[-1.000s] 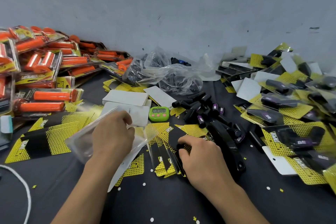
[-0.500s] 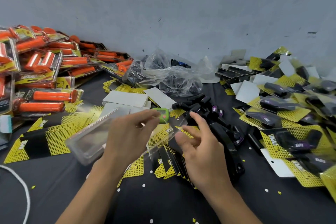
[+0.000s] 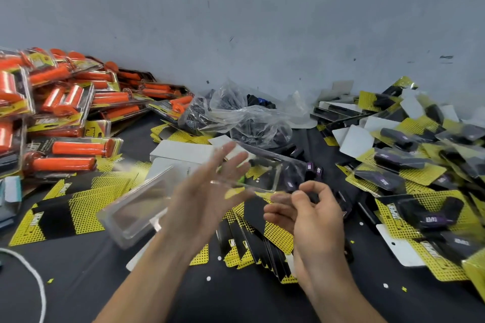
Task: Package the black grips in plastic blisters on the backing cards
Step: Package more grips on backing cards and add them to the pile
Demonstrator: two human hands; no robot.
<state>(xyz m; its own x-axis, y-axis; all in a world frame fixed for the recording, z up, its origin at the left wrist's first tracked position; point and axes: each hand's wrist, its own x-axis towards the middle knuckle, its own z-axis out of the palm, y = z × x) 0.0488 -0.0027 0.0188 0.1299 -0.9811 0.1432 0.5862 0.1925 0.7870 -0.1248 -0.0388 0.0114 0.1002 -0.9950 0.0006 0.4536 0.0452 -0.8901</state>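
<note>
Currently your right hand is raised over the worktop, its fingers curled, with thumb and forefinger pinching the near edge of a clear blister that it holds up in the air. Your left hand is up beside it with its fingers straight and spread, gripping nothing. It is blurred, and I cannot tell whether its fingertips touch the blister's left end.

A second blister lies hollow side up on the worktop just left of your left wrist. The loose black grips with purple labels lie in a small heap behind your right hand, seen partly through the held blister. A fanned stack of yellow-and-black cards lies under and between your hands.

Packed black grips are piled at the right, orange packs at the left, and a crumpled clear bag sits by the wall.
</note>
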